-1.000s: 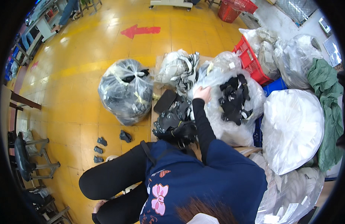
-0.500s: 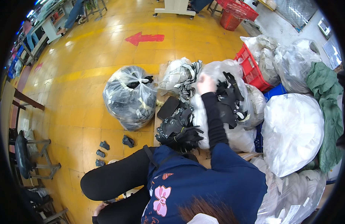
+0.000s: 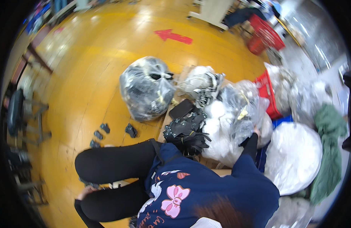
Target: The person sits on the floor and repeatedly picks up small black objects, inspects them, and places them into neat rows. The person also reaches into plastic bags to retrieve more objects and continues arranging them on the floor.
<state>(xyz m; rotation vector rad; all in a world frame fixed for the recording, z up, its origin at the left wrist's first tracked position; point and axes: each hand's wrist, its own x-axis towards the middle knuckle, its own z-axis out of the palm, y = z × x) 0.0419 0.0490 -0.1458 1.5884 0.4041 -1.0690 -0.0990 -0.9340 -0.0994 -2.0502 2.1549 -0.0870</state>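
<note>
My right hand (image 3: 256,132) is at the right side of a crumpled clear plastic bag (image 3: 240,114), touching it; blur and the dark sleeve hide how its fingers lie. To the left of that bag rests a bundle of black cut pieces (image 3: 185,131) with pale dots, tied with a thin band. Just beyond the bundle is a dark flat oblong case (image 3: 182,108). Low on the left, my left hand (image 3: 87,191) shows beside my knees. My leg covers part of it, and its fingers are not clear. Small dark objects (image 3: 114,185) lie between my legs.
A filled clear bag (image 3: 145,91) stands on the yellow floor, with several small dark pieces (image 3: 130,130) nearer me. Grey strips in plastic (image 3: 202,85) lie beyond the bundle. At right are a red crate (image 3: 267,93), a large white bag (image 3: 295,155) and green cloth (image 3: 329,152).
My right hand has moved right and nearer from the bag's far left side. The black pieces that showed in the bag no longer show; plastic lies there. The view has turned.
</note>
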